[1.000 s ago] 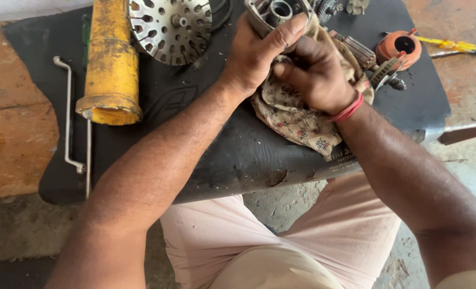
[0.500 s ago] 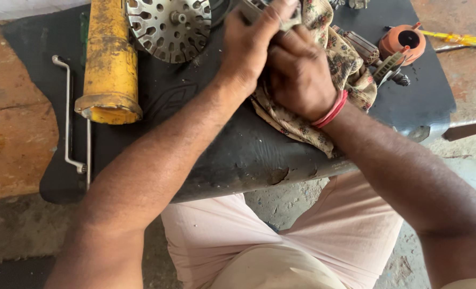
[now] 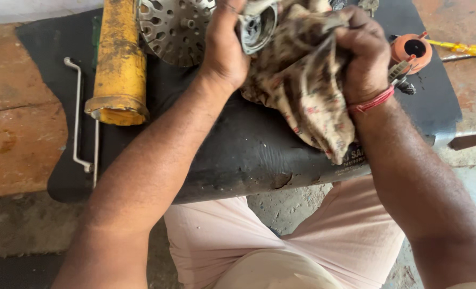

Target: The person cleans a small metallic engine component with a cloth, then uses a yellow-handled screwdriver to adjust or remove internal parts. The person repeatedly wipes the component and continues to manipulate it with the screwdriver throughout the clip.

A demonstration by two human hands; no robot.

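My left hand [image 3: 224,51] grips a round grey metal part [image 3: 258,27] with a hollow centre, held up over the black rubber mat [image 3: 238,144]. My right hand [image 3: 364,53], with a red thread at the wrist, clutches a patterned beige cloth [image 3: 307,91] bunched against that metal part. The cloth hangs down over the mat's front. Part of the metal piece is hidden by the cloth and fingers.
A yellow cylinder [image 3: 119,64] lies on the mat's left side, with a bent metal rod [image 3: 78,118] beside it. A perforated metal disc [image 3: 175,27] sits at the top. An orange round part [image 3: 412,49] and a yellow-handled tool [image 3: 460,49] lie at the right.
Both hands have lifted the metal part and cloth off the mat and toward me. The right hand now wraps the cloth higher around the part.
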